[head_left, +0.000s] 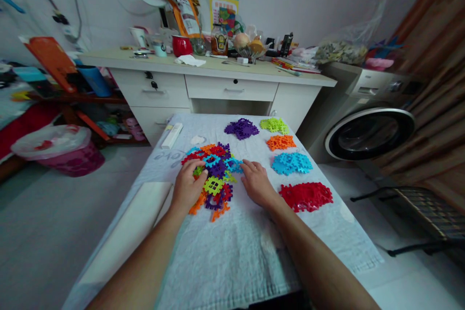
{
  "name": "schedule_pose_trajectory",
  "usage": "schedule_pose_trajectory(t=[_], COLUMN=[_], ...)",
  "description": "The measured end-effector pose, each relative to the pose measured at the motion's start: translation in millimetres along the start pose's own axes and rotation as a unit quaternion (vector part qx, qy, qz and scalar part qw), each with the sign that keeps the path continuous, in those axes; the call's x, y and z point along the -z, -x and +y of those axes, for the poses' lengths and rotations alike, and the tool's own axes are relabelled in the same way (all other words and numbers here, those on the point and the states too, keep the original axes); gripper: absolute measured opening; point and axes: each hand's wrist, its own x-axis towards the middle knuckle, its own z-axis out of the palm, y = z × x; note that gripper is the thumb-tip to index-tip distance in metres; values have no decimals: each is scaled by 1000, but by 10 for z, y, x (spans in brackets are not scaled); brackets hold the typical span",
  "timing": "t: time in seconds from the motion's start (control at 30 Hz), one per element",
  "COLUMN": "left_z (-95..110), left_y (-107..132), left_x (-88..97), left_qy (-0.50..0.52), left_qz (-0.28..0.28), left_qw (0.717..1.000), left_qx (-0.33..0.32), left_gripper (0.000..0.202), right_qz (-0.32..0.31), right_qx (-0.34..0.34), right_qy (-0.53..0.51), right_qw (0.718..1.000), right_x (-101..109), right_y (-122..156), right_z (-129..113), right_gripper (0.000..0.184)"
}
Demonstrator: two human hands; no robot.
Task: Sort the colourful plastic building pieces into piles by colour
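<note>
A mixed pile of notched plastic building pieces (pixel 217 168) in purple, red, blue, green and orange lies on the cloth-covered table. My left hand (pixel 188 185) rests at the pile's left edge, thumb and fingers apart around a few green and red pieces. At the pile's right side is my right hand (pixel 257 183), fingers stretched out, their tips touching or very near a blue piece (pixel 237 165). To the right, sorted by colour, are heaps of red pieces (pixel 306 196), blue pieces (pixel 291 163), orange pieces (pixel 281 142), green pieces (pixel 274 125) and purple pieces (pixel 241 128).
A long white box-like object (pixel 127 227) lies along the table's left side, with a small white box (pixel 172 136) farther back. Beyond stands a white desk (pixel 232 88) crowded with jars and cups. A washing machine (pixel 363 111) is at right, a pink bin (pixel 69 152) at left.
</note>
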Motion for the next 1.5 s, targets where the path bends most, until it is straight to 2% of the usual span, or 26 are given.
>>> schedule_pose_trajectory(t=[0.1,0.23,0.43,0.6,0.83,0.9,1.0,1.03,1.1,1.23,1.4,1.5], left_z=[7,42,77,61,1,-15,-53,-69,-103,-150,-156,-152], left_y=[1,8,13,-6,-51,-65,-73,-71,-61,-35,-20,-20], left_x=[5,4,-1,39,86,100,104,99,80,33,5,-1], left_qy=[-5,3,18,26,-2,-38,-103,-120,-137,-133,-111,-102], left_qz=[-11,-28,-40,-25,8,17,21,17,3,-32,-44,-45], left_qw=[1000,999,999,999,1000,999,994,993,990,990,992,993], left_qx=[-8,-16,-23,-20,-14,-10,4,11,23,36,42,38], left_gripper=[23,23,24,23,25,26,31,34,40,44,41,41], right_qz=[-24,-9,34,56,42,30,32,36,31,-30,-59,-41], right_qx=[-27,-21,-12,-33,-57,-73,-107,-107,-74,0,6,7], right_qy=[1,-15,-21,-46,-67,-49,-23,-18,-13,-17,-21,-18], right_qw=[999,1000,999,997,995,996,993,993,997,999,998,999], right_x=[-140,-187,-106,43,55,54,82,96,121,128,165,278], right_y=[-55,-127,-111,-42,10,11,22,31,55,98,98,106], right_z=[32,78,43,66,177,181,164,159,159,193,235,296], right_gripper=[57,55,41,25,46,45,34,33,44,63,56,51])
